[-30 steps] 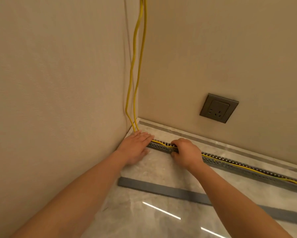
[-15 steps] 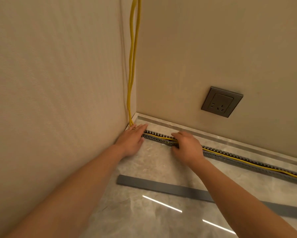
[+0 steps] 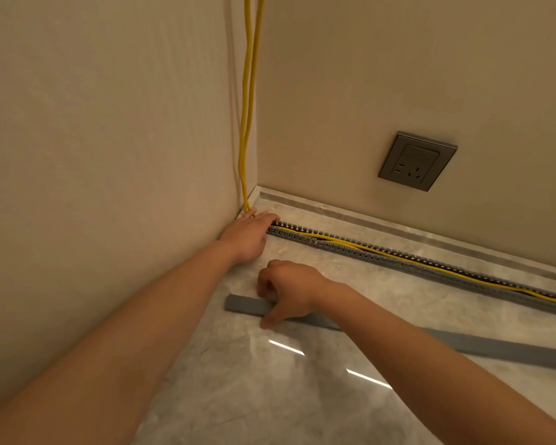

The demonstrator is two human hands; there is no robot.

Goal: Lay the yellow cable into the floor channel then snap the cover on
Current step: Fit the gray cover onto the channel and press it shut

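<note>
Two strands of yellow cable (image 3: 247, 123) drop down the wall corner and run inside the grey slotted floor channel (image 3: 398, 263), which stretches along the wall base to the right. My left hand (image 3: 249, 234) lies flat at the channel's corner end, fingers spread over the cable there. The flat grey cover strip (image 3: 495, 346) lies on the floor, parallel to the channel and nearer to me. My right hand (image 3: 286, 292) is over the cover's left end, fingers and thumb closing around its edges; the strip still rests on the floor.
A grey wall socket (image 3: 417, 161) sits on the back wall above the channel. A pale skirting ledge (image 3: 398, 224) runs behind the channel. The left wall (image 3: 109, 155) stands close beside my left arm. The marble floor (image 3: 302, 396) is glossy with light streaks.
My right hand has left the channel and moved back toward me onto the left end of the cover strip. My left hand stays at the corner end.
</note>
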